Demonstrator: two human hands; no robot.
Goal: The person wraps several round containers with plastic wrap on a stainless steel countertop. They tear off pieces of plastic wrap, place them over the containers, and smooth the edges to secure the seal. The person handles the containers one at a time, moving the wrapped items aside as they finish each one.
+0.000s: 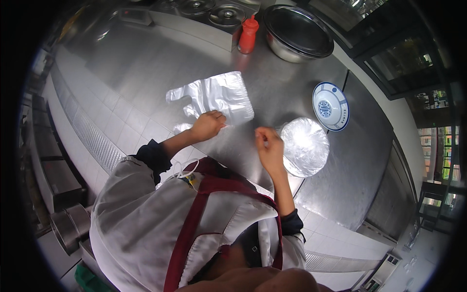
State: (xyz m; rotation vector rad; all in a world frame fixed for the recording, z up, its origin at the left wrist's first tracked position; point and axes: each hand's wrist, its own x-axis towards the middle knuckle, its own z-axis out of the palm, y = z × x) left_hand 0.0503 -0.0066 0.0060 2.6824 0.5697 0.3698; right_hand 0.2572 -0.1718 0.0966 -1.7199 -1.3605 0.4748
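A translucent white plastic T-shirt bag (pixel 226 93) lies flat on the steel counter, its handles pointing left. My left hand (pixel 208 126) is at the bag's near edge, fingers curled down onto the plastic. Right of it, my right hand (pixel 270 144) hovers over the counter with its fingers bent in and the thumb against them; nothing shows in it. Close beside that hand sits a round bundle wrapped in clear plastic (pixel 305 146), whose contents are hidden by glare. Beyond the bundle is a blue-and-white patterned bowl (pixel 330 106).
A red squeeze bottle (pixel 249 34) stands at the far side, between a steel unit with round lids (pixel 227 15) and a large metal basin with a dark cover (pixel 299 31). The steel counter (pixel 138 73) has a seam on the right. Windows (pixel 397 69) line the right side.
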